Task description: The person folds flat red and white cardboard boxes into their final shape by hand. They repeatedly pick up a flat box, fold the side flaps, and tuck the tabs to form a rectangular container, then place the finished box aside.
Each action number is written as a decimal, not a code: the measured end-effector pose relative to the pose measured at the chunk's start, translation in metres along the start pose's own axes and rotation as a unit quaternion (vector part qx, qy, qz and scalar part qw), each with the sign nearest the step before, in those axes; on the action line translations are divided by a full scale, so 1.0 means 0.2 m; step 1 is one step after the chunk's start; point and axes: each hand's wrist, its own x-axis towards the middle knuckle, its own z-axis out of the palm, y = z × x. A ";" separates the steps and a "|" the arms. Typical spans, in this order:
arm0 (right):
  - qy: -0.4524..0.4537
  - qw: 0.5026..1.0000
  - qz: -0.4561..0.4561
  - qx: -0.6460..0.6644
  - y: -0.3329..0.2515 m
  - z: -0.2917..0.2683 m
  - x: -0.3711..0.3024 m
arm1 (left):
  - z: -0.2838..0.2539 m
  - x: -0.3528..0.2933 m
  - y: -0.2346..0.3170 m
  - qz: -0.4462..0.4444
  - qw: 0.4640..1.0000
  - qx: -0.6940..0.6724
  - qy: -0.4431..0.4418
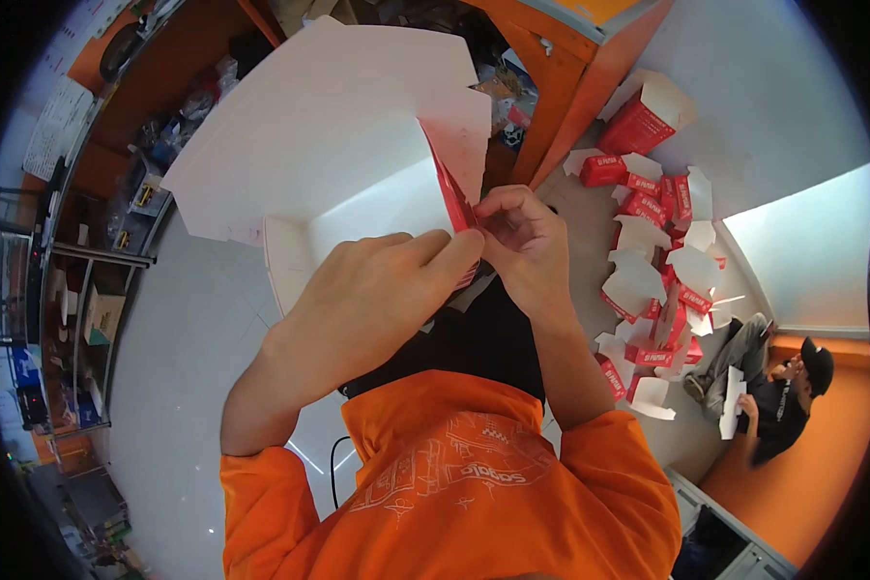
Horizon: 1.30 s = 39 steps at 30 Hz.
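My left hand point(387, 280) and right hand point(524, 242) pinch the red edge point(448, 184) of the big box point(358, 145) in front of me. Floor point(188, 329) spreads out left; small boxes point(657, 275) pile up right.

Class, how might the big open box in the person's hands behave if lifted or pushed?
The box is probably light for its size: its walls look like thin card and the visible inside is bare. Its broad white flap would likely bend, as it spreads out unsupported. The red panel may flex where the left hand and right hand pinch it.
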 end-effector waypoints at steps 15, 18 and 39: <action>-0.007 0.999 -0.031 0.021 0.00 -0.02 -0.01 | 0.04 0.05 0.08 -0.038 0.995 0.087 -0.035; 0.000 0.999 -0.044 0.013 0.03 -0.03 -0.02 | 0.10 0.05 0.10 0.014 0.988 0.150 -0.018; -0.027 0.929 -0.082 -0.359 -0.11 0.06 0.18 | -0.03 0.19 -0.27 0.124 0.958 0.249 0.063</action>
